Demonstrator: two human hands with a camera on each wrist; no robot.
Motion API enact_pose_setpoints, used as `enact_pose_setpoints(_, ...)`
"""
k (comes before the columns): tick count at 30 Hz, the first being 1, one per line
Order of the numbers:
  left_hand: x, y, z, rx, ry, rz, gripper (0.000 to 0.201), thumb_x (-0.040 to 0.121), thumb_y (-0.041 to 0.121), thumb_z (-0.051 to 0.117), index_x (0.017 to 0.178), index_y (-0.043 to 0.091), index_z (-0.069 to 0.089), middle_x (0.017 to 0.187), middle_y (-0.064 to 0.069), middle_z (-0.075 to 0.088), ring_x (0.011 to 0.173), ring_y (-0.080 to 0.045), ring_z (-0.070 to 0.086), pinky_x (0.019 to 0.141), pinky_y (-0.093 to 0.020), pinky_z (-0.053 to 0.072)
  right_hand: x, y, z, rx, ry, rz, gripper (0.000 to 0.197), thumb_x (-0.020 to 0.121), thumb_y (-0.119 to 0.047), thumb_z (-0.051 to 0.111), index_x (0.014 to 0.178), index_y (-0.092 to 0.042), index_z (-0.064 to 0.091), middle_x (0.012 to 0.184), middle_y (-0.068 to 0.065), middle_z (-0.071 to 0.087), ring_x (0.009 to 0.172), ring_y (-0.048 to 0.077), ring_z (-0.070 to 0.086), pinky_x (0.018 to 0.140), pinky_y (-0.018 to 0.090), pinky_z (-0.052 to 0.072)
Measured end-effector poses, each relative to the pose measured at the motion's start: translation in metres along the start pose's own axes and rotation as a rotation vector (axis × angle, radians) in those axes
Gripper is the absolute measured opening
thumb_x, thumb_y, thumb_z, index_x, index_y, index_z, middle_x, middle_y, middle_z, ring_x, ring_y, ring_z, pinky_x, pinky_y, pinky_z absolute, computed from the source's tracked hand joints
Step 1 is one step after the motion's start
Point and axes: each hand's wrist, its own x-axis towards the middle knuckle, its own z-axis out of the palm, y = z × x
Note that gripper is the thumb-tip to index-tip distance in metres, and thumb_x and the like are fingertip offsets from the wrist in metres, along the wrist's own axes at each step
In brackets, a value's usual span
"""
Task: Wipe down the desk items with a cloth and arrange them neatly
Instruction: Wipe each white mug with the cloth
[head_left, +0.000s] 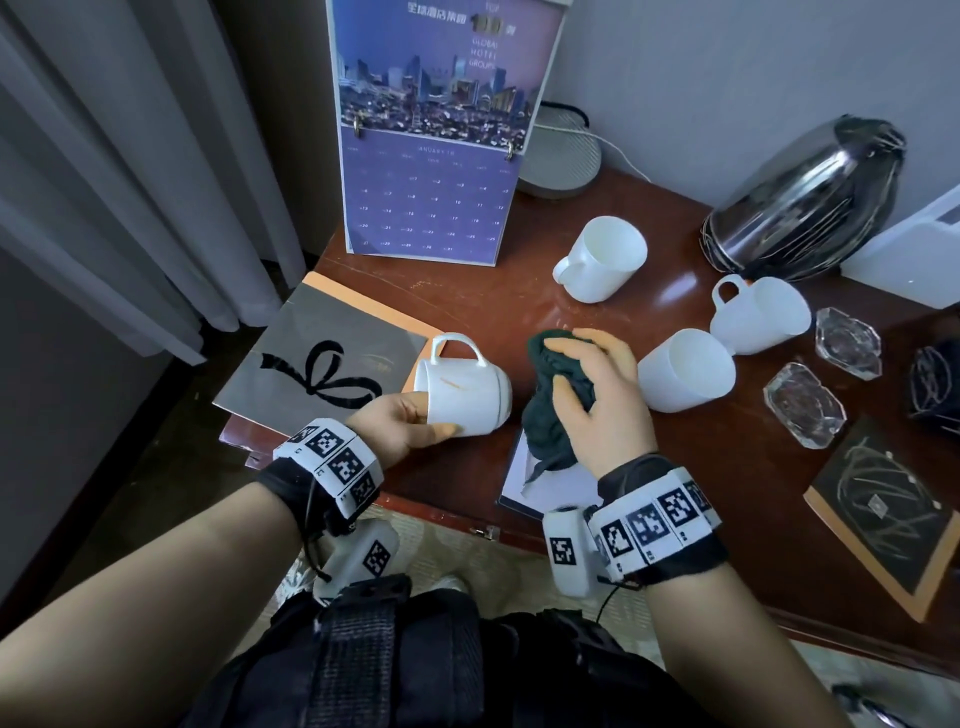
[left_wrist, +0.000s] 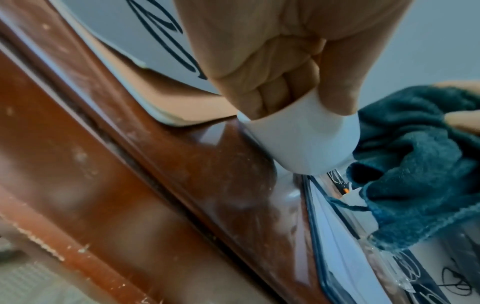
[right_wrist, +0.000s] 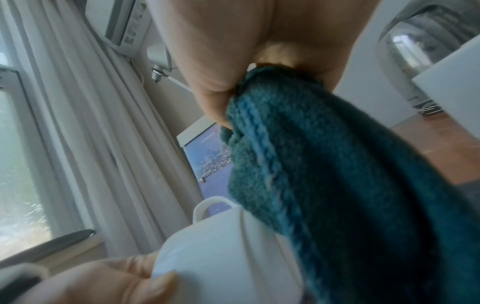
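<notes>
My left hand (head_left: 410, 423) grips a white mug (head_left: 462, 389) by its rim, fingers inside and thumb outside. The mug lies sideways above the desk, handle up, with an orange smear on its side. My right hand (head_left: 597, 395) clutches a bunched dark teal cloth (head_left: 550, 410) just right of the mug's base. In the left wrist view the mug (left_wrist: 303, 139) hangs over the desk edge with the cloth (left_wrist: 420, 160) beside it. The right wrist view shows the cloth (right_wrist: 337, 185) lying against the mug (right_wrist: 228, 253).
Three more white mugs (head_left: 602, 265) (head_left: 685, 376) (head_left: 758, 314) lie on the brown desk (head_left: 493, 306). Two glass ashtrays (head_left: 802, 405), a steel kettle (head_left: 805, 202), a standing calendar (head_left: 436, 130), a grey bow-printed folder (head_left: 322, 364), a dark notebook (head_left: 893, 509) and white paper (head_left: 550, 488) surround them.
</notes>
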Motion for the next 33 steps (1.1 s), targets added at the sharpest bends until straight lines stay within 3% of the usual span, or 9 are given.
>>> enact_pose_setpoints(4, -0.003, -0.003, 0.002, 0.024, -0.001, -0.003, 0.021, 0.086, -0.001, 0.058, 0.09, 0.016, 0.07, 0.089, -0.002, 0.072, 0.086, -0.018, 0.066, 0.084, -0.03, 0.052, -0.002, -0.033, 0.024, -0.059, -0.079, -0.134, 0.034, 0.084, -0.009, 0.053, 0.114, -0.018, 0.063, 0.128, 0.003, 0.047, 0.115, 0.023, 0.049, 0.095, 0.026, 0.04)
enact_pose_setpoints(6, -0.001, -0.006, 0.001, 0.161, 0.023, 0.008, 0.018, 0.087, -0.002, 0.058, 0.083, 0.012, 0.069, 0.08, -0.002, 0.072, 0.078, -0.017, 0.064, 0.083, -0.035, 0.052, -0.007, -0.048, 0.047, -0.164, -0.161, -0.273, 0.034, 0.08, -0.017, 0.046, 0.106, -0.019, 0.067, 0.122, 0.008, 0.055, 0.102, 0.033, 0.056, 0.08, 0.038, 0.051)
enact_pose_setpoints(9, 0.002, -0.006, -0.005, 0.375, 0.049, -0.01, 0.012, 0.086, 0.009, 0.063, 0.082, -0.002, 0.065, 0.085, -0.022, 0.068, 0.078, -0.025, 0.06, 0.086, -0.049, 0.048, -0.01, -0.053, 0.065, -0.341, -0.27, -0.342, 0.035, 0.075, -0.017, 0.043, 0.096, -0.023, 0.071, 0.117, 0.009, 0.06, 0.089, 0.034, 0.056, 0.058, 0.036, 0.053)
enact_pose_setpoints(11, 0.001, -0.006, -0.004, 0.321, 0.028, 0.01, 0.013, 0.086, 0.016, 0.064, 0.087, 0.004, 0.068, 0.086, -0.014, 0.071, 0.081, -0.024, 0.064, 0.085, -0.044, 0.051, -0.007, -0.044, 0.061, -0.379, -0.266, -0.326, 0.03, 0.071, -0.01, 0.053, 0.091, -0.022, 0.071, 0.113, 0.009, 0.062, 0.082, 0.035, 0.058, 0.054, 0.034, 0.052)
enact_pose_setpoints(14, -0.002, -0.001, 0.0, 0.134, 0.032, 0.002, 0.018, 0.087, 0.006, 0.061, 0.089, 0.022, 0.069, 0.083, 0.007, 0.072, 0.084, -0.013, 0.066, 0.085, -0.026, 0.052, -0.004, -0.031, 0.043, -0.405, -0.248, -0.159, 0.033, 0.078, -0.004, 0.05, 0.099, -0.02, 0.069, 0.119, 0.008, 0.057, 0.091, 0.037, 0.054, 0.062, 0.038, 0.053)
enact_pose_setpoints(18, -0.003, 0.0, 0.004, 0.098, 0.058, -0.006, 0.018, 0.086, 0.005, 0.062, 0.09, 0.021, 0.068, 0.09, 0.004, 0.07, 0.09, -0.016, 0.064, 0.09, -0.028, 0.048, 0.003, -0.022, 0.021, -0.489, -0.351, 0.07, 0.035, 0.092, -0.012, 0.043, 0.124, -0.023, 0.055, 0.137, 0.001, 0.038, 0.12, 0.027, 0.037, 0.086, 0.036, 0.045)
enact_pose_setpoints(24, -0.002, 0.003, 0.004, 0.337, 0.06, 0.036, 0.03, 0.083, -0.008, 0.056, 0.068, 0.017, 0.063, 0.074, -0.004, 0.066, 0.067, -0.003, 0.06, 0.073, -0.022, 0.047, 0.002, -0.069, 0.059, -0.369, -0.345, -0.21, 0.033, 0.088, -0.014, 0.053, 0.118, -0.023, 0.062, 0.133, 0.007, 0.046, 0.104, 0.038, 0.047, 0.073, 0.041, 0.047)
enact_pose_setpoints(26, -0.002, 0.003, 0.004, 0.309, 0.053, 0.012, 0.026, 0.083, -0.009, 0.056, 0.072, 0.013, 0.065, 0.077, -0.007, 0.068, 0.074, -0.014, 0.062, 0.078, -0.03, 0.049, 0.002, -0.065, 0.062, -0.417, -0.353, -0.173, 0.033, 0.09, -0.017, 0.049, 0.12, -0.026, 0.06, 0.138, 0.005, 0.041, 0.105, 0.036, 0.044, 0.068, 0.037, 0.041)
enact_pose_setpoints(33, -0.005, 0.005, 0.012, 0.073, 0.103, -0.039, 0.015, 0.085, 0.006, 0.063, 0.097, 0.014, 0.068, 0.09, -0.001, 0.069, 0.085, -0.016, 0.064, 0.085, -0.024, 0.051, 0.018, -0.03, 0.018, -0.59, -0.402, 0.099, 0.033, 0.095, -0.019, 0.039, 0.124, -0.027, 0.053, 0.132, 0.005, 0.036, 0.102, 0.032, 0.046, 0.071, 0.032, 0.038)
